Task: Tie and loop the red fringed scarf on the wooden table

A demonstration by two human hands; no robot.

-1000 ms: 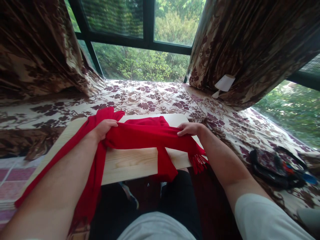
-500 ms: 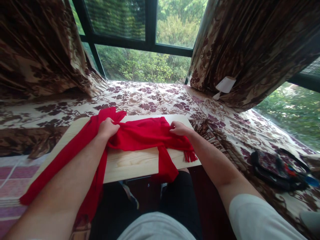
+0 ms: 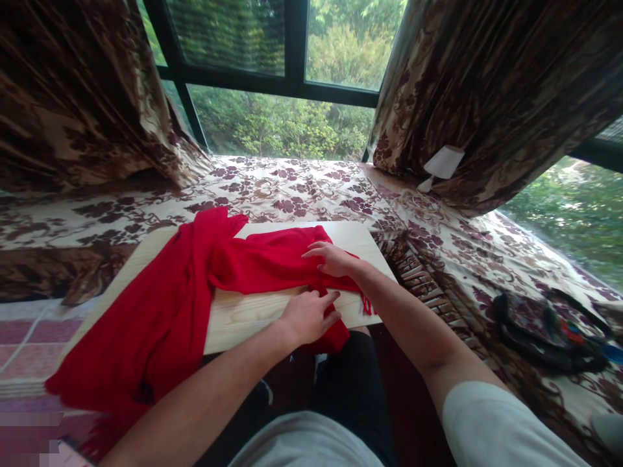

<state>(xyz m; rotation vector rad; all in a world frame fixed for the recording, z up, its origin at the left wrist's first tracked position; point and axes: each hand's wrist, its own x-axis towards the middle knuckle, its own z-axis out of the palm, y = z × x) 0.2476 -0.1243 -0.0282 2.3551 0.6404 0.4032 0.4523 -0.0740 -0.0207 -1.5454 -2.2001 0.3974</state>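
Observation:
A red scarf (image 3: 272,256) with fringed ends lies across a pale wooden board (image 3: 238,318). Its wide left part is bunched in folds and drapes over the board's near left edge, while a narrow strip hangs off the front. My left hand (image 3: 306,316) is at that strip near the front edge, thumb and forefinger apart; whether it touches the cloth I cannot tell. Just beyond it, my right hand (image 3: 335,259) hovers over or rests on the scarf's right part, fingers spread. The fringe (image 3: 366,305) at the right end peeks out below my right forearm.
Floral cloth (image 3: 287,188) covers the ledge behind the board. A small white lamp (image 3: 444,162) stands at the right by a curtain (image 3: 428,78). On the right lies a black bag (image 3: 530,344) with a strap. My legs are under the board.
My left hand has let go of the scarf's left part and moved right and nearer to the hanging strip. My right hand has shifted left, its fingers now spread.

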